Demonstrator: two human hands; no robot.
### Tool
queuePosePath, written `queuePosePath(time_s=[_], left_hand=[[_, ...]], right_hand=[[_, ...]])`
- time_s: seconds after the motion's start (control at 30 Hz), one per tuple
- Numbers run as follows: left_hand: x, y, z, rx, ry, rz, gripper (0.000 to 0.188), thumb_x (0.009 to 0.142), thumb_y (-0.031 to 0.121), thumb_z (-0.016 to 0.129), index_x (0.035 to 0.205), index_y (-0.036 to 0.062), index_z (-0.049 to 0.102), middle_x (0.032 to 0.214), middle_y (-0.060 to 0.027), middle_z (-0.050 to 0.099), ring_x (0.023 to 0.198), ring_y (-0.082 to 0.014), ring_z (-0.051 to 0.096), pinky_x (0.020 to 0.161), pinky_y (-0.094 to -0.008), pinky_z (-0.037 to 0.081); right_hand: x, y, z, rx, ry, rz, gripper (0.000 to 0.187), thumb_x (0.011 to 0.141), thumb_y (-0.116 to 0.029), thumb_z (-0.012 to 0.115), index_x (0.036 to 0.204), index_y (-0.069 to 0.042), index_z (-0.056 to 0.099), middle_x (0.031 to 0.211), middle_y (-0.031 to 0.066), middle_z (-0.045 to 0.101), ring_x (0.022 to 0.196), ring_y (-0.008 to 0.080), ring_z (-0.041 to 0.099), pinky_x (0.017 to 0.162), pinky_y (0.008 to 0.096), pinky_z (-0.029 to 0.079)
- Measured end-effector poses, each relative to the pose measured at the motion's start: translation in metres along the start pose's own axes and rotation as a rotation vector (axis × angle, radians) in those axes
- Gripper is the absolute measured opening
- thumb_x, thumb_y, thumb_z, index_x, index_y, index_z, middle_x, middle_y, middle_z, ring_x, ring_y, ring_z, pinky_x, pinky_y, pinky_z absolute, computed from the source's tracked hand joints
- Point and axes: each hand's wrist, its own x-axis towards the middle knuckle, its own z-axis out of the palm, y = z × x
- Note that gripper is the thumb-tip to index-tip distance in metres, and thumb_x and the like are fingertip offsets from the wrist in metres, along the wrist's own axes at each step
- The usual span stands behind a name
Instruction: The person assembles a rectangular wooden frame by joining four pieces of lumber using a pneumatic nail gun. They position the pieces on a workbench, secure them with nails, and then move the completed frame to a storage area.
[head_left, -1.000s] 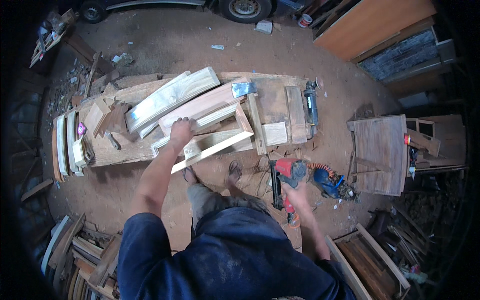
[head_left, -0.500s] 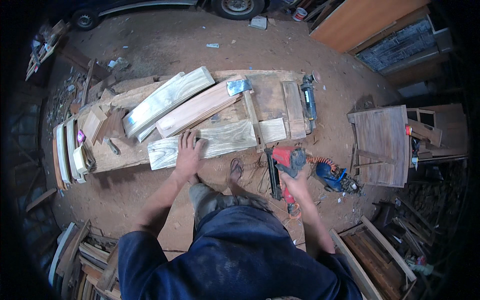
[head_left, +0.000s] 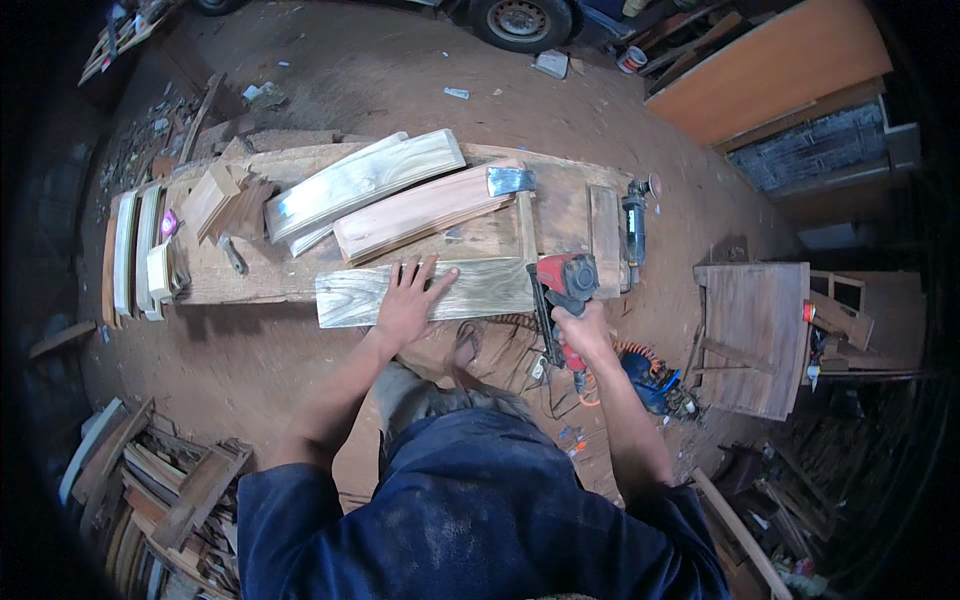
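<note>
My left hand (head_left: 408, 305) lies flat with its fingers spread on a pale, grained board (head_left: 350, 298) along the near edge of the wooden workbench (head_left: 240, 288). My right hand (head_left: 582, 332) is wrapped round the grip of a red and black nail gun (head_left: 566, 272). The gun's body hangs over the board's right part and hides that end; whether its nose touches the wood I cannot tell. Just beyond the gun lies a hatchet-like tool (head_left: 510, 180) with a broad metal head, its wooden handle pointing back toward the board.
Stacked pale boards (head_left: 370, 182) and pinkish boards (head_left: 430, 212) lie behind my left hand. An angle grinder (head_left: 634, 225) rests at the bench's right end. An orange coiled hose (head_left: 640, 352) and a blue machine (head_left: 650, 385) are on the floor by my right arm.
My right hand has brought the nail gun forward and left, from beside the board to over its right end. My left hand's fingers have spread wider on the board. The view has shifted slightly.
</note>
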Motion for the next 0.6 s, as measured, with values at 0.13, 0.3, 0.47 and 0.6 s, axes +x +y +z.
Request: queuePosePath(time_s=[0.13, 0.3, 0.47, 0.6], left_hand=[[0.000, 0.000, -0.003, -0.009, -0.018, -0.009, 0.104, 0.076, 0.043, 0.084, 0.162, 0.0319, 0.027, 0.162, -0.0171, 0.031, 0.148, -0.0414, 0.030, 0.123, -0.0616, 0.020], [0.000, 0.000, -0.006, 0.024, -0.044, -0.006, 0.105, 0.077, 0.043, 0.084, 0.163, 0.0318, 0.026, 0.162, -0.0171, 0.031, 0.148, -0.0412, 0.030, 0.123, -0.0614, 0.019], [0.002, -0.001, -0.011, 0.011, -0.044, -0.003, 0.104, 0.077, 0.045, 0.084, 0.163, 0.0303, 0.027, 0.162, -0.0171, 0.032, 0.148, -0.0409, 0.030, 0.123, -0.0608, 0.019], [0.001, 0.000, -0.011, -0.017, -0.036, -0.003, 0.103, 0.077, 0.046, 0.083, 0.162, 0.0299, 0.028, 0.162, -0.0171, 0.032, 0.148, -0.0407, 0.030, 0.123, -0.0603, 0.019]], right_hand=[[-0.005, -0.007, 0.002, -0.056, 0.034, -0.055, 0.012, 0.086, -0.009, 0.068, 0.087, 0.003, 0.065, 0.067, 0.0039, 0.062, 0.052, 0.0127, 0.057, 0.047, 0.0300, 0.047], [-0.006, -0.011, 0.001, -0.062, -0.002, -0.054, 0.012, 0.086, -0.008, 0.066, 0.088, 0.004, 0.065, 0.067, 0.0049, 0.061, 0.051, 0.0134, 0.058, 0.048, 0.0302, 0.048], [-0.022, -0.010, -0.002, -0.035, 0.015, 0.001, 0.017, 0.085, -0.014, 0.070, 0.086, 0.003, 0.071, 0.065, 0.0050, 0.064, 0.054, 0.0139, 0.060, 0.051, 0.0325, 0.047], [-0.029, -0.009, 0.001, 0.015, 0.041, 0.027, 0.017, 0.084, -0.014, 0.070, 0.086, 0.003, 0.071, 0.066, 0.0056, 0.065, 0.054, 0.0146, 0.061, 0.051, 0.0331, 0.048]])
